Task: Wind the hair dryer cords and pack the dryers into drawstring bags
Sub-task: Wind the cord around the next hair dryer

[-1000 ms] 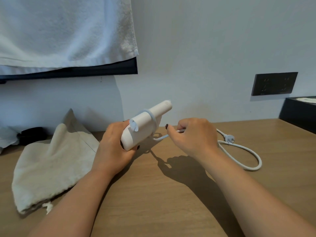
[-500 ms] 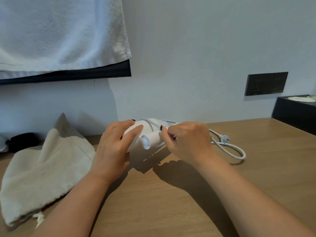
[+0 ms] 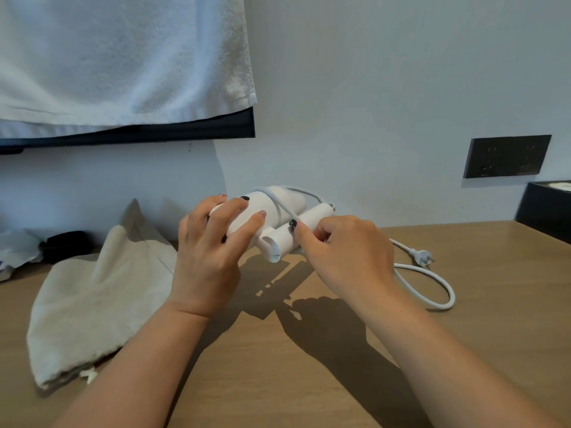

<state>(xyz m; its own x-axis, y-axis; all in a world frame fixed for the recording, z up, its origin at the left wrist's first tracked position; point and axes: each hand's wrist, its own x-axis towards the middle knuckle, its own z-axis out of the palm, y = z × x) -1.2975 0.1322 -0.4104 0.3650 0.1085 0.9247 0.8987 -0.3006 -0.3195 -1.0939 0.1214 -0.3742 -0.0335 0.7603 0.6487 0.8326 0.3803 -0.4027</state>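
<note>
A white hair dryer (image 3: 287,225) with its handle folded alongside the body is held just above the wooden table (image 3: 309,366). My left hand (image 3: 213,251) grips the dryer's body from the left. My right hand (image 3: 343,248) pinches the white cord (image 3: 432,291) where it crosses over the dryer. One turn of cord lies around the body. The rest of the cord loops on the table to the right, ending in the plug (image 3: 421,256). A beige drawstring bag (image 3: 95,298) lies flat at the left.
A white towel (image 3: 117,57) hangs over a dark bar at the upper left. A black wall socket (image 3: 506,160) sits on the wall at the right, with a black box (image 3: 547,208) below it. Dark small items (image 3: 65,247) lie at the far left by the wall.
The dryer was turned from nozzle-up to lying sideways, and its handle now points toward me. My right hand has carried the cord up over the body, and the loose loop on the table has shrunk.
</note>
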